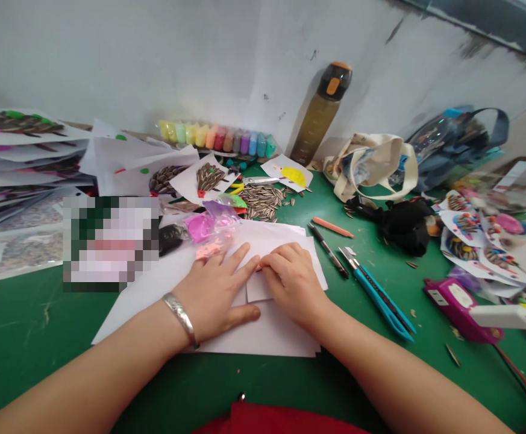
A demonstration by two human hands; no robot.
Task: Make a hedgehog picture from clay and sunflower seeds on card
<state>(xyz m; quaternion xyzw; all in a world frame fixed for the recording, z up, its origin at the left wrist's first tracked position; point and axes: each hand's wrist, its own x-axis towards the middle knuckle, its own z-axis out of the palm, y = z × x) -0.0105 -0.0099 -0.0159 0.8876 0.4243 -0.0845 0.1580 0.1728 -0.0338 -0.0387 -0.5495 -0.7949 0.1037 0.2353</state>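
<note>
Left hand: my left hand [215, 292] lies flat on the white paper sheets [263, 328], fingers spread and pressed down, thumb out to the side, a silver bracelet [180, 318] on the wrist.
Right hand: my right hand [292, 280] sits just beside it, fingers curled together and bearing down on a small folded piece [257, 288] of the top sheet; fingertips of both hands nearly meet at the fold.
Paper: the stack rests on the green desk [28, 337] straight ahead of me, near the front edge, its far corners running toward the pink clay bags [206, 226].
Step in hand, as I judge it: creasing a fold in the top sheet.
How I'd do it well: keep the left palm heavy so the stack cannot slide, line up the edges before committing, then run the right fingertips along the crease from the middle outward, firm and even.
Watch for: lower sheets creeping with the top one, which would skew the fold.
Nearby: a blue utility knife [378, 295], a black pen [328, 250] and an orange pencil [332, 227] lie to the right, apart from the paper; sunflower seeds [263, 202] are heaped beyond the stack.
Blurred patch: left of the paper, I cannot tell what it holds.
</note>
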